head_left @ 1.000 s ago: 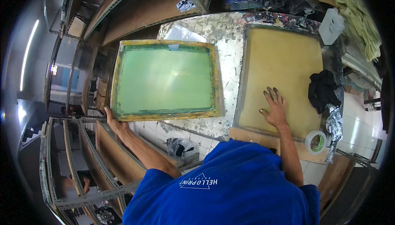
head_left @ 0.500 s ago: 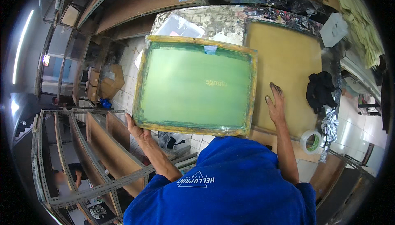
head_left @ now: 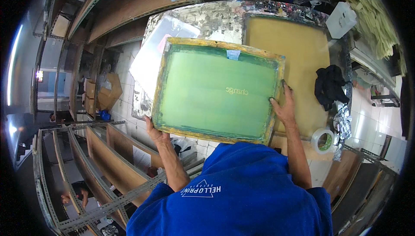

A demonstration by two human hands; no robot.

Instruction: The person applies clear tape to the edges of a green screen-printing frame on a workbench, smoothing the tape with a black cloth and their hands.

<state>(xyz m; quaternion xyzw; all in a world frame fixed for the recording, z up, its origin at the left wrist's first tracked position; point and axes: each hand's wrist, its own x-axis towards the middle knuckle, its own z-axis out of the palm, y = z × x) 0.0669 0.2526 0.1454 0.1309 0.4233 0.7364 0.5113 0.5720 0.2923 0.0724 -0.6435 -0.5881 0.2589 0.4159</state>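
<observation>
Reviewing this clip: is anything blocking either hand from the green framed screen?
Nothing visible is. The left hand holds the green framed screen at its lower-left corner, and the right hand is at its right edge, thumb overlapping the frame, with nothing visible between.

Mirrored yellow lettering [head_left: 237,91] on green screen [head_left: 203,106], white lettered triangle [head_left: 201,190] on blue shirt [head_left: 259,193]

The left hand [head_left: 159,133] I see gripping the green framed screen [head_left: 212,93] at its near left corner, its forearm [head_left: 174,167] slanting up from below. The right hand [head_left: 285,108] meets the screen's right edge, thumb and fingers spread, dark smudges on the fingertips [head_left: 272,101].
</observation>
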